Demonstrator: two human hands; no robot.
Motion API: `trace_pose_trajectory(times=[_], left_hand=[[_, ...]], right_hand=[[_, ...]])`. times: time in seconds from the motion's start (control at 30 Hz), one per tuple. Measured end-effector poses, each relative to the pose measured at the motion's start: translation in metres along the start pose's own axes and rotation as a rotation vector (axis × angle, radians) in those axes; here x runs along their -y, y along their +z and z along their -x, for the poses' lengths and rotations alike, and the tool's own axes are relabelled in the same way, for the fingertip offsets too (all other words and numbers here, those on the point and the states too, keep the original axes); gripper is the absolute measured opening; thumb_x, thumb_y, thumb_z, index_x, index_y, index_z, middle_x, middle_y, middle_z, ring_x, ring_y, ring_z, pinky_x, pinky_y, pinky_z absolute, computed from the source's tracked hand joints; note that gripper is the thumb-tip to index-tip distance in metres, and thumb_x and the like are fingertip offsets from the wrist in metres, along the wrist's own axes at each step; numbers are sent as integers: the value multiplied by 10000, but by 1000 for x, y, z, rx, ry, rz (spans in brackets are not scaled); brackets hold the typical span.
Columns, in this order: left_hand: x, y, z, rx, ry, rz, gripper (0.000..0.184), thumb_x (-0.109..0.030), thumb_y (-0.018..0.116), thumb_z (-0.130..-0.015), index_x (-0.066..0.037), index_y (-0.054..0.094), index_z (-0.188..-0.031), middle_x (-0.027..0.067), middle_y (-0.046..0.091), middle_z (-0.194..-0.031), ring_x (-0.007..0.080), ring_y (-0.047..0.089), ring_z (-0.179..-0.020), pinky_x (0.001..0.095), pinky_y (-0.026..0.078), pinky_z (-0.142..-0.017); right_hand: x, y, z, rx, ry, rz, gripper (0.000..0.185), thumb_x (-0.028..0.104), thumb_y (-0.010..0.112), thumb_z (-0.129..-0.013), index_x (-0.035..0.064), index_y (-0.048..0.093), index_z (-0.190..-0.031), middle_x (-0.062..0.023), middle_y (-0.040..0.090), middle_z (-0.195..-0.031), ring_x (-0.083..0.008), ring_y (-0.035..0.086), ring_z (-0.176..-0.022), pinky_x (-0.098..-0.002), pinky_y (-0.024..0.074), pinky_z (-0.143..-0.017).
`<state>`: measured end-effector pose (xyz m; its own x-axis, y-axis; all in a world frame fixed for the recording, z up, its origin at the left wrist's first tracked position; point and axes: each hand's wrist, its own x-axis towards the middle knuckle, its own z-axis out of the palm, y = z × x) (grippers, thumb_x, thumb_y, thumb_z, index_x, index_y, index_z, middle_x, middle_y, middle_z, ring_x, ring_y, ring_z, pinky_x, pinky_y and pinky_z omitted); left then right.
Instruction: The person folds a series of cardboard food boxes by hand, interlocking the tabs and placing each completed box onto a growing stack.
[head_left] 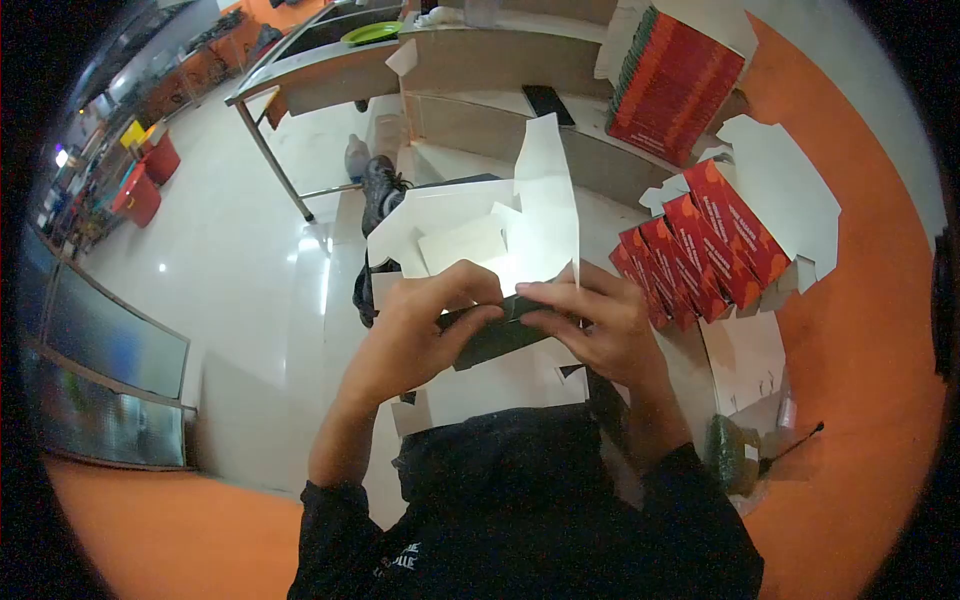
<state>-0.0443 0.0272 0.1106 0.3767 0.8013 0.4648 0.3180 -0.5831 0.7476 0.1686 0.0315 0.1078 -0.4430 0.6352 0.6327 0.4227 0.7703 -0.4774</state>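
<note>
In front of my body, my left hand point(425, 325) and my right hand point(603, 322) are closed on a small dark, flat-faced box point(498, 343). The thumbs and fingers of both hands pinch along its upper edge and meet near the middle. Its far side is hidden behind the fingers. Just beyond the hands, an open white carton point(546, 205) rests on my lap with a tall flap standing up. Inside that carton, pale folded panels point(465, 243) are visible. More white card shows below the dark box.
On the right, an open carton holds red printed boxes point(705, 245), and another red stack point(675, 85) stands behind it. A black phone point(548, 104) lies on a ledge. A green-wrapped bundle point(733, 455) is at lower right. A metal-legged table point(275, 165) stands at upper left.
</note>
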Motion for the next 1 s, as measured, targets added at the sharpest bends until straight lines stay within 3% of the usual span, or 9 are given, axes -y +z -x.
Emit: trace_pose_trajectory(times=[0.17,0.23,0.33,0.43,0.47,0.6,0.7,0.87,1.0], left_hand=[[-6,4,3,-38,-17,-12,142,10,722,-739,11,627,-845,87,634,-819,161,636,-753,294,512,-650],[-7,1,3,-36,-4,-50,163,-22,703,-768,0,588,-881,97,648,-796,210,667,-754,302,516,-637],[-8,-4,3,-66,38,-121,184,-35,699,-778,-7,571,-907,109,661,-809,222,686,-769,295,525,-638],[-13,-4,3,-93,29,-72,262,-58,725,-759,-24,575,-972,114,668,-875,218,684,-819,297,534,-694],[-15,-4,3,-99,16,-33,301,-70,737,-751,-32,577,-1003,115,669,-901,220,681,-841,300,536,-720],[-21,-25,3,-11,94,-31,577,-138,810,-660,-74,537,-1164,122,628,-1101,264,605,-1053,399,465,-909],[6,-55,19,172,80,-531,591,-133,813,-632,-95,547,-1159,107,609,-1152,295,591,-1063,416,431,-943],[29,-54,28,165,188,-508,270,-58,726,-680,-76,610,-923,76,662,-914,273,621,-922,403,435,-914],[13,-29,10,198,123,-530,154,-73,676,-727,-64,602,-862,81,653,-819,271,615,-790,378,467,-821]], right_hand=[[1,-1,-3,78,-45,76,330,77,744,-726,74,672,-1048,-65,573,-749,-176,572,-622,-298,467,-539],[2,2,-1,94,-69,112,331,105,752,-724,68,672,-1044,-67,564,-731,-183,573,-622,-296,472,-541],[14,-1,-2,132,-5,116,456,141,788,-677,83,640,-1104,-94,572,-859,-193,582,-683,-310,483,-581],[31,-1,-7,128,-61,372,625,264,781,-651,81,544,-1199,-110,520,-1037,-272,585,-930,-393,505,-753],[23,2,-4,144,-46,388,706,242,792,-617,106,501,-1245,-122,480,-1161,-298,527,-1070,-416,474,-849],[7,-28,-15,91,3,163,727,58,806,-566,127,517,-1229,-130,473,-1232,-312,512,-1118,-385,468,-917],[-18,-59,-16,62,19,6,764,-21,768,-583,137,483,-1274,-118,422,-1347,-313,478,-1187,-379,459,-944],[-40,-60,-22,-36,145,200,660,-36,648,-715,109,437,-1323,-111,359,-1433,-330,424,-1259,-397,440,-966],[-10,-37,-18,-131,-23,334,531,-21,642,-768,72,498,-1270,-138,445,-1373,-275,515,-1188,-363,466,-910]])
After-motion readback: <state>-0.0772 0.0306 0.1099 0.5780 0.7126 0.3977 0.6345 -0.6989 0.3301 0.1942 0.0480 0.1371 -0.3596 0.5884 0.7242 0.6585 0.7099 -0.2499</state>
